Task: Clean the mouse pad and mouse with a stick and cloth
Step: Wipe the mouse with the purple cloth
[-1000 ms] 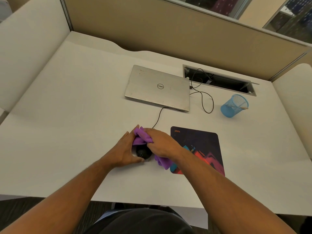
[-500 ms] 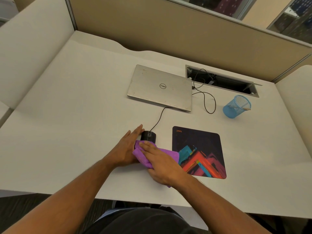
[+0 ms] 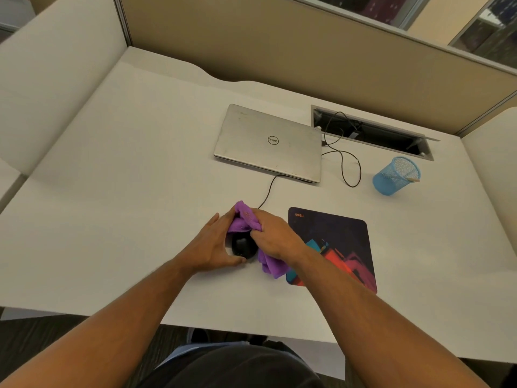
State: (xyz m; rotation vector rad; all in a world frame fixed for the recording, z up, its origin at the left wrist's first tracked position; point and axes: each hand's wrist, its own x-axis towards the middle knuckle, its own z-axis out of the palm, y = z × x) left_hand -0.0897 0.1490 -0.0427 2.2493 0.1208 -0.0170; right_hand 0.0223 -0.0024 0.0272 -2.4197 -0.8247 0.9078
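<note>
So on the white desk [image 3: 117, 197] the mouse pad [image 3: 335, 242] sits to the right, and the black mouse [image 3: 242, 246] is off it, just left of its edge. The left hand [image 3: 208, 246] cups the mouse's side with fairly straight fingers, bracing it, while the right hand [image 3: 272, 236] has the purple cloth [image 3: 246, 219] bunched in curled fingers over the front. Best bet imo: keep that brace firm, use short light strokes, don't yank the cable [image 3: 267, 191]. Can't see the buttons or wheel under the cloth, and whether that's the stick in the blue mesh cup [image 3: 396, 176] is hard to tell.
</note>
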